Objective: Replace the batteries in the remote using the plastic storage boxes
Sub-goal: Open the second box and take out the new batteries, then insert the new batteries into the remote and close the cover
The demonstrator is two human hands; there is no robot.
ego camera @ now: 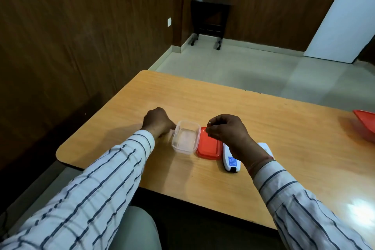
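Left hand [157,121], curled, steadies the open box [185,138] on the bench [263,119]; right hand [225,130] pinches a small item (probably a battery). Remote [230,158] lies beside the lid [209,148]. Release low, over the box.

Dark wood-panelled walls [81,26], pale tiled floor [243,67], a small black side table [209,16] in the corner, white door [341,26] right.
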